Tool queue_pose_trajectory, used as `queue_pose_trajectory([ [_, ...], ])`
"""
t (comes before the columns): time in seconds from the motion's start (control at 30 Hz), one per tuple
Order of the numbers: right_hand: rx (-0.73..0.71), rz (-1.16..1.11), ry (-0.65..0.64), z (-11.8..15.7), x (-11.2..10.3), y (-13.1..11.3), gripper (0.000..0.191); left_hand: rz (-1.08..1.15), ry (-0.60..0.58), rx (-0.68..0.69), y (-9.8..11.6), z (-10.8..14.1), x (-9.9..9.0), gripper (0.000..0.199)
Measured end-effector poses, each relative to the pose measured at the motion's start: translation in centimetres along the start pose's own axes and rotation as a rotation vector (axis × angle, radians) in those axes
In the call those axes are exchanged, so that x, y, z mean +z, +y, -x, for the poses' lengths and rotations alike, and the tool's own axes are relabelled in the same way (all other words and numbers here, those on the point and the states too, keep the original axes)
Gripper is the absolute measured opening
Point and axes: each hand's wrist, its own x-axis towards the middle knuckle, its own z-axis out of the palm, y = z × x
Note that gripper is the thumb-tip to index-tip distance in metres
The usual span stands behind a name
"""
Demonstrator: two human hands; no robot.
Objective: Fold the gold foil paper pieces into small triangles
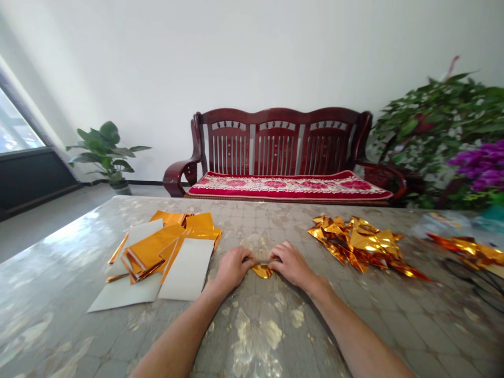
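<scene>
A small piece of gold foil paper [262, 271] is held between my two hands at the middle of the table, its lower edge curved. My left hand [233, 266] pinches its left end, fingers closed. At the right end, my right hand [290, 264] grips it the same way. Much of the paper's shape is hidden by my fingers. Left of my hands lies a loose stack of gold foil sheets [151, 245], some turned with their pale side up, like the white sheet [187, 269]. To the right sits a heap of folded gold foil pieces [364, 239].
The patterned table cover [255, 336] spans the foreground. At the right edge are more gold foil [472, 249], clear plastic [443, 223] and a black cord [472, 278]. Beyond the table stand a wooden bench [277, 144] and potted plants [108, 149].
</scene>
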Motion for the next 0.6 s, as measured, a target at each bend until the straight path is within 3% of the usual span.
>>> queue_pose_trajectory([
  [0.33,-0.135,0.123,0.08,0.7,-0.1,-0.4,0.007,-0.041,0.059,0.19,0.0,1.2,-0.3,0.015],
  [0.6,-0.273,0.223,0.099,1.1,-0.5,-0.6,0.011,-0.37,0.074,0.289,0.3,1.9,-0.4,0.025],
])
